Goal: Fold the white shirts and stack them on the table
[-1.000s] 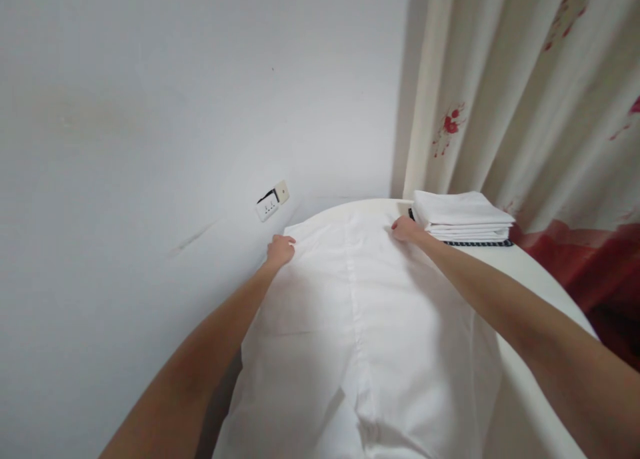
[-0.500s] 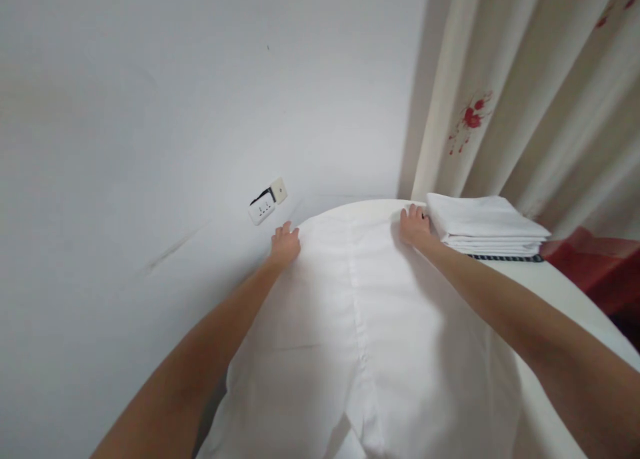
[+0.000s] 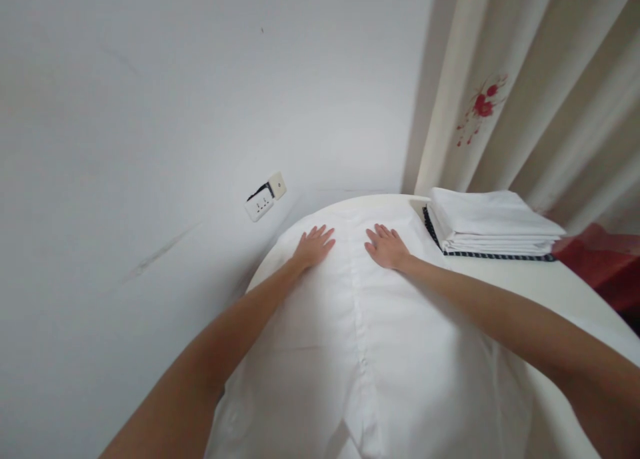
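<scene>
A white shirt-like garment (image 3: 320, 325) lies spread over the table, with a placket running down its middle. Some wrinkles show along the placket, and a small folded flap sits at the bottom edge of the view. My left hand (image 3: 313, 247) rests flat on the far part of the cloth, left of the placket, fingers spread. On the other side of the placket, my right hand (image 3: 387, 247) also lies flat with its fingers apart. Neither hand grips the fabric. The garment's near end runs out of view.
Folded white cloths (image 3: 493, 219) are stacked on a dark checked piece at the right of the rounded white table (image 3: 505, 275). A wall (image 3: 150, 145) with a loose socket (image 3: 259, 204) borders the left and back. A patterned curtain (image 3: 530, 112) hangs at right.
Both hands have moved inward from the garment's far corners toward the placket. Their fingers, curled at the edges before, now lie spread on the cloth. The view has shifted slightly.
</scene>
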Tool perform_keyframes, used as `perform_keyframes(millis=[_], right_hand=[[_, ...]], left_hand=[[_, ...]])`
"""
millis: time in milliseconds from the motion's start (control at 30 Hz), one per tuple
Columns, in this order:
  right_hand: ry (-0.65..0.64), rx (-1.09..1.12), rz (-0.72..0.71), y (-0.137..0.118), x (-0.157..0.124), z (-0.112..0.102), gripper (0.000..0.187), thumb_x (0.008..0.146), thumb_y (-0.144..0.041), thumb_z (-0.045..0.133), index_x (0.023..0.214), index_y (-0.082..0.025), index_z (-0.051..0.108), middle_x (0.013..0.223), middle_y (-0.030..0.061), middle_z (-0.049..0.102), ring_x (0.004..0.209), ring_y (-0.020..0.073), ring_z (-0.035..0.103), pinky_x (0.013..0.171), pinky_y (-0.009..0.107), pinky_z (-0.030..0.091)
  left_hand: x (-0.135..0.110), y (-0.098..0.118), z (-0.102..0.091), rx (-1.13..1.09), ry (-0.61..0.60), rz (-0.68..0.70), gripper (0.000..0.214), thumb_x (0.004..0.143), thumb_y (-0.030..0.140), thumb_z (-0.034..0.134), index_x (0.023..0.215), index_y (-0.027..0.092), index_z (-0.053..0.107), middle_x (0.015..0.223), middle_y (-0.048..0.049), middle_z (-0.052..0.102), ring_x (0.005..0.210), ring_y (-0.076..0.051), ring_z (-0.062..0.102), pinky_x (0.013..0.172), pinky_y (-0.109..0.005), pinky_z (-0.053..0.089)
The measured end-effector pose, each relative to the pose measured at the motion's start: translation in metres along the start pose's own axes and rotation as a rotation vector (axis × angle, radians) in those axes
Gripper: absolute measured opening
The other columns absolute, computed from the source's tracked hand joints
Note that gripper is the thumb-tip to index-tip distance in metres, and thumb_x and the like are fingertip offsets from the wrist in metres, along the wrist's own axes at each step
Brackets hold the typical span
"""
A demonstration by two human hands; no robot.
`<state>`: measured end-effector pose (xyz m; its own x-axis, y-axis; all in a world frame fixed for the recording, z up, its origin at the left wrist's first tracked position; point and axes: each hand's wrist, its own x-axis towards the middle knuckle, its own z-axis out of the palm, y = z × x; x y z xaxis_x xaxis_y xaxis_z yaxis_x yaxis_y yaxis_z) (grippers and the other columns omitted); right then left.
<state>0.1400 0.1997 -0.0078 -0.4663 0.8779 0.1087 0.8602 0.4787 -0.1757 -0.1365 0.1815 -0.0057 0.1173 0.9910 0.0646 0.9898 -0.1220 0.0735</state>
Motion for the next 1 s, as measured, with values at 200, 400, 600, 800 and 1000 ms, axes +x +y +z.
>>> perform_keyframes(millis=[200, 400, 600, 800, 1000], right_hand=[[-0.021, -0.03, 0.009, 0.018, -0.015, -0.009, 0.06, 0.104, -0.045, 0.027, 0.157, -0.017, 0.031, 0.165, 0.0174, 0.022, 0.153, 0.0309, 0.018, 0.121, 0.052, 0.017], [0.028, -0.054, -0.037, 0.014, -0.055, -0.014, 0.057, 0.103, -0.04, 0.03, 0.155, -0.017, 0.036, 0.164, 0.0198, 0.023, 0.151, 0.0347, 0.022, 0.117, 0.057, 0.023], [-0.08, 0.033, -0.19, 0.035, -0.119, -0.027, 0.061, 0.102, -0.049, 0.034, 0.156, -0.02, 0.037, 0.164, 0.0144, 0.027, 0.151, 0.0298, 0.023, 0.12, 0.055, 0.019], [-0.124, 0.2, -0.452, 0.065, -0.204, -0.084, 0.034, 0.093, -0.035, 0.053, 0.115, -0.018, 0.072, 0.124, 0.0137, 0.067, 0.117, 0.0245, 0.06, 0.104, 0.037, 0.043], [-0.146, 0.17, -0.471, 0.088, -0.309, -0.12, 0.04, 0.099, -0.042, 0.047, 0.073, -0.02, 0.068, 0.077, 0.0076, 0.067, 0.078, 0.0209, 0.061, 0.079, 0.033, 0.045]], left_hand=[[-0.021, -0.064, -0.039, 0.085, 0.038, -0.352, 0.054, 0.103, 0.04, 0.03, 0.15, 0.016, 0.043, 0.151, -0.0236, 0.046, 0.143, -0.041, 0.036, 0.11, -0.068, 0.025], [-0.07, 0.018, -0.033, 0.058, -0.024, 0.059, 0.051, 0.104, 0.04, 0.033, 0.153, 0.025, 0.04, 0.162, -0.0106, 0.034, 0.151, -0.032, 0.026, 0.119, -0.058, 0.021], [-0.118, 0.107, -0.018, -0.041, -0.088, 0.403, 0.052, 0.102, 0.048, 0.042, 0.153, 0.039, 0.04, 0.164, -0.0035, 0.029, 0.15, -0.033, 0.028, 0.119, -0.054, 0.027], [-0.133, 0.141, -0.018, -0.046, -0.097, 0.38, 0.054, 0.103, 0.048, 0.038, 0.155, 0.037, 0.036, 0.165, -0.0047, 0.026, 0.152, -0.034, 0.02, 0.118, -0.062, 0.023], [-0.138, 0.144, -0.006, -0.015, 0.008, 0.36, 0.05, 0.105, 0.045, 0.033, 0.154, 0.038, 0.038, 0.164, -0.0014, 0.029, 0.152, -0.029, 0.022, 0.12, -0.057, 0.02]])
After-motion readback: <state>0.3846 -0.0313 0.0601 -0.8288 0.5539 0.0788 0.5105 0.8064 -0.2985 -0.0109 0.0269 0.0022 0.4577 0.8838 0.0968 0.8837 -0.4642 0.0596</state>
